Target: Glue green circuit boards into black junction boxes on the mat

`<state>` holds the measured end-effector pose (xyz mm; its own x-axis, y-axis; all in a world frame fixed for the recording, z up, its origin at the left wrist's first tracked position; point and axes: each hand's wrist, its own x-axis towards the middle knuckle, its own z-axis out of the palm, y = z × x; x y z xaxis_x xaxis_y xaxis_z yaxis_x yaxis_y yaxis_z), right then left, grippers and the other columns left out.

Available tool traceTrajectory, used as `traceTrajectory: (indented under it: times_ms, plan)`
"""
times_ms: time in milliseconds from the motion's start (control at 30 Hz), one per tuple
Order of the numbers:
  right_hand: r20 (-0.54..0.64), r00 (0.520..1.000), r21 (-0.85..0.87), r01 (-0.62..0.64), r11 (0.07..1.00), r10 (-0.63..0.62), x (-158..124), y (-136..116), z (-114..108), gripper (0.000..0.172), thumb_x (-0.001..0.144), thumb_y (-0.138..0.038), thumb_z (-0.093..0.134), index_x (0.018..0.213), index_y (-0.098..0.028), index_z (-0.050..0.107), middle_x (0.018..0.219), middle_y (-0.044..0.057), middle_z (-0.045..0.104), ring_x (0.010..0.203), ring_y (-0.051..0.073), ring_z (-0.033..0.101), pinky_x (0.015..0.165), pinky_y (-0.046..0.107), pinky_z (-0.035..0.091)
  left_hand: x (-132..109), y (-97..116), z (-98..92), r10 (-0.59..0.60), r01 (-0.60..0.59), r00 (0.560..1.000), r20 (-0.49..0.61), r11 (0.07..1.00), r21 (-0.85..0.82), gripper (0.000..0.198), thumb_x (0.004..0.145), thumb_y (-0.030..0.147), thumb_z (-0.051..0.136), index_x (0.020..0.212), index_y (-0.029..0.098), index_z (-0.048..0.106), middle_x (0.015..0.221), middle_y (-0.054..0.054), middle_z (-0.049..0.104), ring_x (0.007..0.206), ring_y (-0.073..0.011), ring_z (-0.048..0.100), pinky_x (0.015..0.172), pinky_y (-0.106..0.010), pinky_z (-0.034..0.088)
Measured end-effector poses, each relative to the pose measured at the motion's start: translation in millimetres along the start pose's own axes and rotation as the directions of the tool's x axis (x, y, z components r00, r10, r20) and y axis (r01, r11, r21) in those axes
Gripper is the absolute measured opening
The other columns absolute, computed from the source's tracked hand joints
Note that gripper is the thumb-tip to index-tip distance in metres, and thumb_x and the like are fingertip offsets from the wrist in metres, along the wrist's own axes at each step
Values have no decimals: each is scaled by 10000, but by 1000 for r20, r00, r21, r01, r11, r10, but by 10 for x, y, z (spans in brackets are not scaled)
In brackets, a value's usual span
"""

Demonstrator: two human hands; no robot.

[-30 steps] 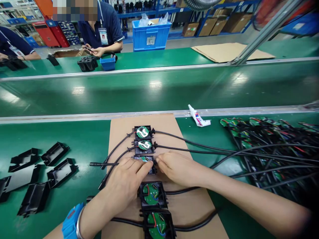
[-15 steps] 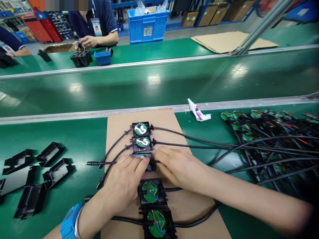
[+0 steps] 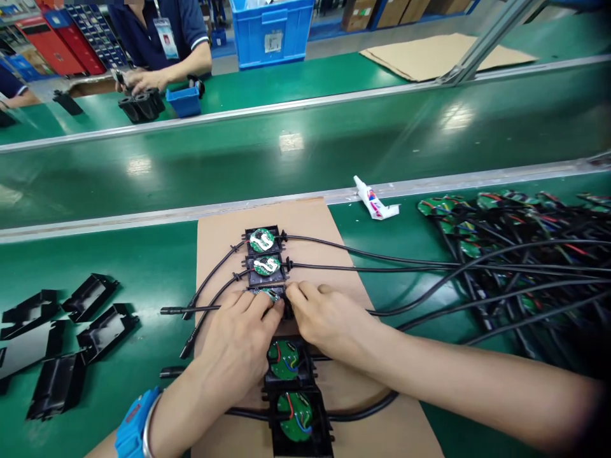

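On a cardboard sheet (image 3: 329,254), several black plastic housings with round green circuit boards stand in a column. My left hand (image 3: 241,331) curls over the third housing (image 3: 281,291) from the top, gripping it and hiding much of its board (image 3: 270,293). Closed at that housing's right end, my right hand (image 3: 317,318) pinches the black cable (image 3: 377,312); the fingertips are partly hidden. Farther up are two housings whose boards (image 3: 261,240) carry white paste. Below my hands, two larger-looking housings hold boards (image 3: 294,416) with red and blue wires.
Loose black housings (image 3: 57,385) lie at left. A tangled pile of cables with boards (image 3: 525,254) spreads at right. A white tube (image 3: 375,202) rests near the bench edge. Across the green surface, a co-worker (image 3: 162,44) handles black parts near a small blue bin (image 3: 184,102).
My right hand has shifted slightly left, closer against the third housing's end. My left hand stays on that housing. The whole view has moved a little.
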<state>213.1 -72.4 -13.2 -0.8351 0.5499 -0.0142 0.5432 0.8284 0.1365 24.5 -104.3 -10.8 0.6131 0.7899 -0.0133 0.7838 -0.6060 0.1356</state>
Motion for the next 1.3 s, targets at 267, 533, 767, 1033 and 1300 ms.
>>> traceTrajectory:
  times_ms: [267,533,767,1033,1300]
  plan:
    - [-361,929,81,-52,995,78,-181,75,227,286,923,-119,380,1026,-71,643,818,110,589,765,214,468,680,358,376,-63,-25,47,14,-13,999,-44,1000,15,624,725,15,461,1330,165,434,998,-74,595,842,-232,514,814,-404,453]
    - [-369,929,117,54,992,-7,-104,94,231,312,925,-73,339,829,-99,635,721,83,556,685,189,439,620,323,356,52,44,1,9,-11,1000,20,997,82,585,691,14,462,1261,136,505,981,-78,599,848,-234,516,844,-426,436]
    - [-282,959,180,74,981,-20,-145,70,189,269,899,-72,385,821,-108,639,757,83,573,742,191,459,655,324,378,-25,118,-85,2,-1,1000,-3,999,43,543,705,19,481,1237,120,532,968,-93,604,868,-253,532,823,-443,446]
    - [-210,936,495,-146,857,281,-66,465,-16,199,898,-206,488,1026,-135,623,951,102,618,945,218,516,836,385,430,22,-484,-123,-302,240,924,-235,936,-258,239,826,140,540,1064,156,561,1017,-87,605,961,-233,578,850,-410,488]
    - [-254,919,460,-159,874,301,-79,390,57,244,905,-105,350,1003,-116,573,902,104,623,849,212,579,752,363,472,34,-578,-163,-416,315,893,-173,851,-420,154,893,222,507,1013,196,600,852,-22,693,748,-170,659,640,-271,525]
